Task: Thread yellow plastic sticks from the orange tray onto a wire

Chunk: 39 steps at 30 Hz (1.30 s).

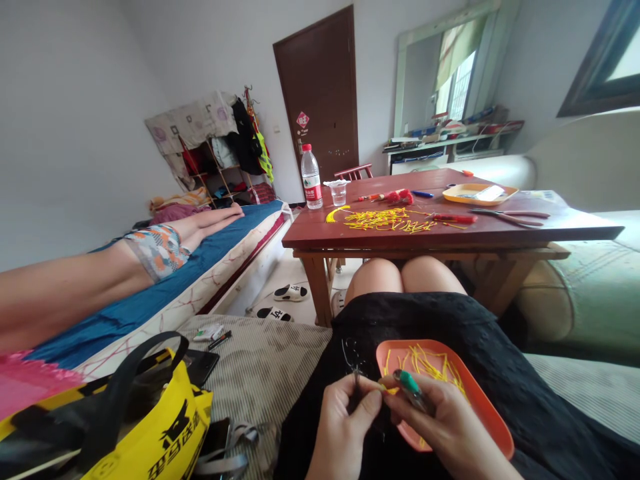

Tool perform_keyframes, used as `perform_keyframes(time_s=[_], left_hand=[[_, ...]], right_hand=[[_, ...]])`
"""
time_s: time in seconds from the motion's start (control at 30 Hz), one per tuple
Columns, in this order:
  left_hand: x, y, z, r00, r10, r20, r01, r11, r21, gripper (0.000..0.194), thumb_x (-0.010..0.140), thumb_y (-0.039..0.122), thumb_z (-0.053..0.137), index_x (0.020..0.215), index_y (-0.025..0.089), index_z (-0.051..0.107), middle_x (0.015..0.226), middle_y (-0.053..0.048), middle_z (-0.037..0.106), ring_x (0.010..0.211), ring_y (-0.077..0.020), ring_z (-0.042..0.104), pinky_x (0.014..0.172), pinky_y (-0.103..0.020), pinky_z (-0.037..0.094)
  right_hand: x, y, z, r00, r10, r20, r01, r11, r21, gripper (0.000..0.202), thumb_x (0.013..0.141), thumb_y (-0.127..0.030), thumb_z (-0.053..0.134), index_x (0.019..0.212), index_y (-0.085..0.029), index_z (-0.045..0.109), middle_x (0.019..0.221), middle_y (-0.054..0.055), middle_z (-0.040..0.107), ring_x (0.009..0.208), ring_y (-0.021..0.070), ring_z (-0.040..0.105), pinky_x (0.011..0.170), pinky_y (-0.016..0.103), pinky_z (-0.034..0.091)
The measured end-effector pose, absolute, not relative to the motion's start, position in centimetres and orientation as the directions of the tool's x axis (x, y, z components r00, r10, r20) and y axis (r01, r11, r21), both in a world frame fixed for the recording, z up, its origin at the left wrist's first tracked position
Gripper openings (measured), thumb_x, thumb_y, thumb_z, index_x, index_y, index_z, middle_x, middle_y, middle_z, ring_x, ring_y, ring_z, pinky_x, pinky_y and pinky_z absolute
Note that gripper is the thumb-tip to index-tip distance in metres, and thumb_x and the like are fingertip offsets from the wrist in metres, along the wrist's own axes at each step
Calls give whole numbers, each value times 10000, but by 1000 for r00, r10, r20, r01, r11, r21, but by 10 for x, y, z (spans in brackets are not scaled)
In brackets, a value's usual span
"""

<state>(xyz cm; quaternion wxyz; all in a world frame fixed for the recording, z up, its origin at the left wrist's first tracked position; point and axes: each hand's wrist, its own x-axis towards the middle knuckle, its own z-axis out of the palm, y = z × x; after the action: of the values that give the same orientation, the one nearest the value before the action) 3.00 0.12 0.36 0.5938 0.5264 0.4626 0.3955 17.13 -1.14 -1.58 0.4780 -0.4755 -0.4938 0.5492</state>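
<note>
My left hand (pixel 345 417) is closed on a bundle of thin dark strands (pixel 357 381), whose pale, wiry ends (pixel 351 350) stick out above the fingers. In my right hand (pixel 443 407) is a small tool with a green end (pixel 409 381); its kind cannot be made out. The fingertips of both hands meet over my lap, with a bit of yellow (pixel 389 389) pinched between them. Partly behind the right hand, an orange tray (pixel 495 420) rests on the black cloth (pixel 420 313) over my lap. Thin yellow strips (pixel 425 361) lie in it.
Ahead, a red-brown table (pixel 310 233) bears yellow strips (pixel 380 219), a water bottle (pixel 311 179), a plastic cup (pixel 339 193), pliers (pixel 515 216) and a yellow-rimmed tray (pixel 450 196). A yellow bag (pixel 175 427) stands at left. A person (pixel 90 280) lies on the bed (pixel 220 267).
</note>
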Motion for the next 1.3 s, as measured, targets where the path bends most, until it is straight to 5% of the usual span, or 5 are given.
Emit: perform_keyframes(time_s=[0.6, 0.8, 0.93, 1.1, 1.3], left_hand=[[25, 0, 17, 306, 945, -115, 220, 47, 974, 205, 753, 327, 531, 647, 172, 446, 619, 29, 422, 624, -114, 397, 613, -218, 333], [15, 0, 32, 549, 811, -203, 281, 50, 958, 153, 720, 278, 560, 675, 153, 485, 649, 23, 465, 640, -108, 397, 621, -219, 324], [13, 0, 40, 535, 813, -230, 364, 24, 931, 113, 684, 241, 548, 642, 148, 501, 607, 34, 447, 603, -103, 373, 579, -221, 299], [15, 1, 43, 467, 828, -312, 294, 188, 937, 73, 599, 206, 551, 607, 147, 508, 601, 29, 463, 626, -117, 395, 602, -228, 304], [17, 1, 41, 431, 842, -324, 247, 235, 940, 99, 604, 229, 572, 595, 150, 513, 615, 22, 483, 637, -120, 412, 626, -233, 310]], right_hand=[[176, -14, -9, -258, 961, -97, 90, -76, -993, 250, 692, -341, 589, 588, -153, 461, 546, -34, 403, 529, 88, 340, 503, 215, 282], [176, -18, 3, -444, 860, -250, -97, -324, -941, 269, 653, -372, 574, 534, -141, 507, 398, -72, 335, 356, 29, 219, 366, 192, 125], [175, -15, 5, -516, 824, -234, -162, -362, -918, 299, 656, -395, 573, 518, -138, 506, 347, -90, 285, 306, 18, 165, 342, 199, 80], [175, -16, 4, -342, 932, -124, -74, -158, -985, 235, 582, -286, 665, 676, -143, 504, 583, -50, 426, 532, 68, 340, 500, 177, 284], [173, -18, 3, -326, 944, -48, 197, 18, -980, 125, 643, -244, 600, 663, -163, 507, 606, -31, 459, 577, 107, 385, 545, 211, 314]])
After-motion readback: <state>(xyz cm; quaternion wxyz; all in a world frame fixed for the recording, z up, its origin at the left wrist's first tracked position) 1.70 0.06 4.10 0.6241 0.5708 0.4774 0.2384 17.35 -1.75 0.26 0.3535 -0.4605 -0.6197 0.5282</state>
